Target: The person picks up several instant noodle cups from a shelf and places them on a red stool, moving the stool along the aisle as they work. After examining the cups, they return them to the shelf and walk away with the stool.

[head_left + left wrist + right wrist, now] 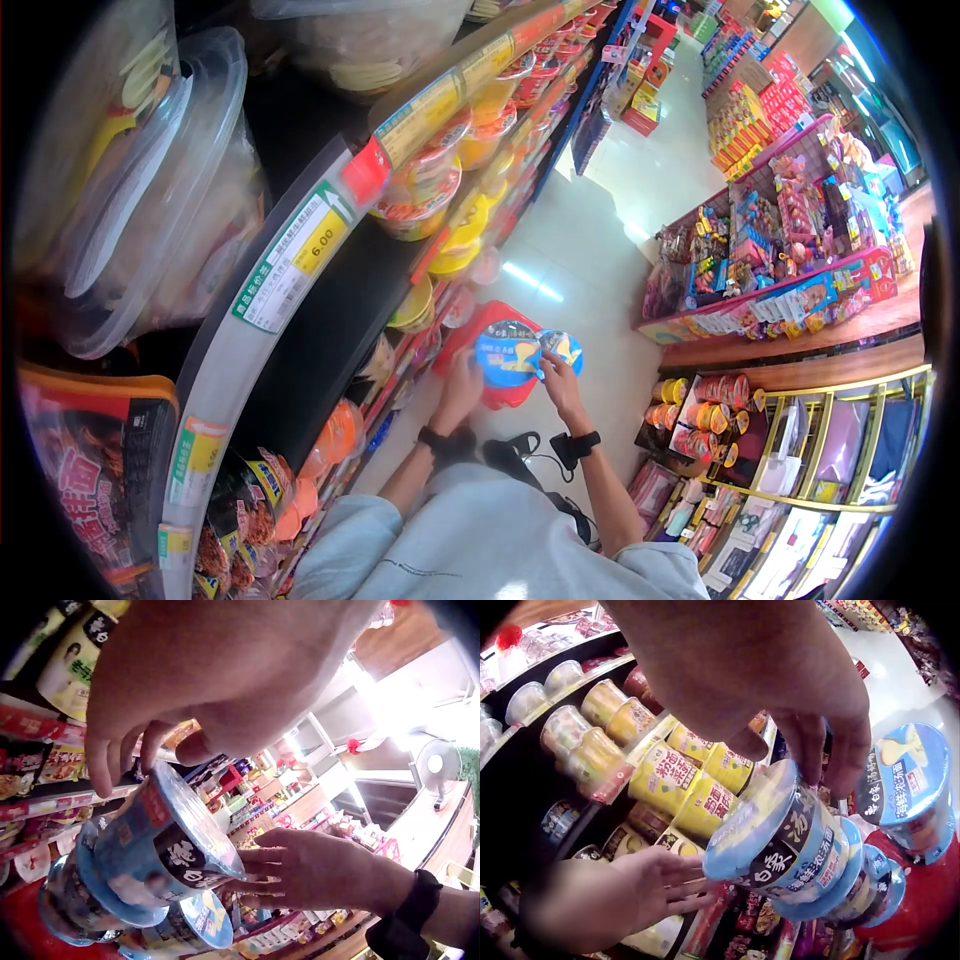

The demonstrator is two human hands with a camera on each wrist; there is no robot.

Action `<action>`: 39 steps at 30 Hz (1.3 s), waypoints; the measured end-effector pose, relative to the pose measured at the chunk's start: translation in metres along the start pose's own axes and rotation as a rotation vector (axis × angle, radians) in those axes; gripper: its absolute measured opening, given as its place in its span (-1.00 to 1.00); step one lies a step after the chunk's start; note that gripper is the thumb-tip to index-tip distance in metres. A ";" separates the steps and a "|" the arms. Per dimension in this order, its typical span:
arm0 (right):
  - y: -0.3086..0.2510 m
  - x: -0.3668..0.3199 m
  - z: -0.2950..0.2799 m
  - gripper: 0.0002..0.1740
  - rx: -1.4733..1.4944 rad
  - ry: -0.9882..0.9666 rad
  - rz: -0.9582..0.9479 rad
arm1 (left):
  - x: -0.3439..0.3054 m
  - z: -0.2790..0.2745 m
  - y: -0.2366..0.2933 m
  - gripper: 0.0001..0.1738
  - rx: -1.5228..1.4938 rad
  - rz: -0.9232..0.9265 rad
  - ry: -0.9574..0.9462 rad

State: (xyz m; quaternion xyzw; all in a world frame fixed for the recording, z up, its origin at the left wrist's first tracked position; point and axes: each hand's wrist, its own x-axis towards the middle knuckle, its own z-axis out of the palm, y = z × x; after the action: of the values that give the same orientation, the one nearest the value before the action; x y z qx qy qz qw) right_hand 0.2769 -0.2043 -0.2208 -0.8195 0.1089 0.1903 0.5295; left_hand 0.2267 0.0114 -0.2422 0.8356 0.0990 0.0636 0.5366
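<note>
A blue instant noodle cup (505, 358) tops a short stack of matching cups, its lid facing up in the head view. A second blue noodle cup (907, 780) stands beside this stack. Both are over a red base (495, 315). My left hand (460, 387) is beside the top cup, fingers loosely extended near its rim. On the opposite side, my right hand (564, 385) has its fingers at the cup's edge. The right wrist view shows the left palm (630, 896) spread beside the lid; the left wrist view shows the right fingers (262, 874) nearly straight against the cup.
A shelf edge with a price label (295, 255) runs close along the left. Yellow noodle cups (679, 776) line a lower shelf. Across the tiled aisle (590, 225) stands a pink-edged snack display (760, 300), with a rack (790, 440) nearer on the right.
</note>
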 end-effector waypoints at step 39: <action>-0.065 -0.058 0.028 -0.29 -0.101 0.076 -0.384 | -0.032 -0.103 0.104 -0.49 -0.278 -0.007 0.337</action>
State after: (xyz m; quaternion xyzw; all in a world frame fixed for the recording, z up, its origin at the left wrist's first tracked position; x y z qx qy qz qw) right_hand 0.2441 -0.1533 -0.1525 -0.8573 -0.0389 0.0601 0.5098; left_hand 0.1833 0.0530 -0.1052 0.7308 0.1803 0.2134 0.6228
